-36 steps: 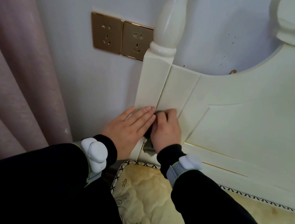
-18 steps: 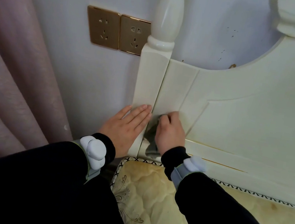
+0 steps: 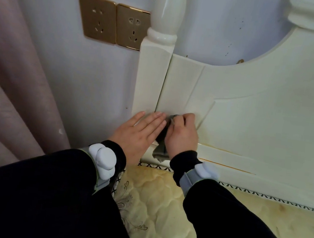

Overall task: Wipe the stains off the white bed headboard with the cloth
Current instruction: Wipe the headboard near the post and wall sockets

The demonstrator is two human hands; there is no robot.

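The small dark grey cloth (image 3: 160, 152) is gripped in the right hand (image 3: 183, 136), whose fingers are curled round it. It is pressed against the lower left part of the white wooden bed headboard (image 3: 263, 117), just left of centre in the frame, and a loose tail of it hangs below the hand. Over the last second this hand has been carried slightly rightward, from the seam beside the square white bedpost (image 3: 149, 77) onto the flat panel near a diagonal groove. The left hand (image 3: 139, 134) has stayed laid flat on the foot of the post, fingers straight and close together. The wiping is judged to be mid-stroke, and the broad panel towards the right of the frame is not yet reached.
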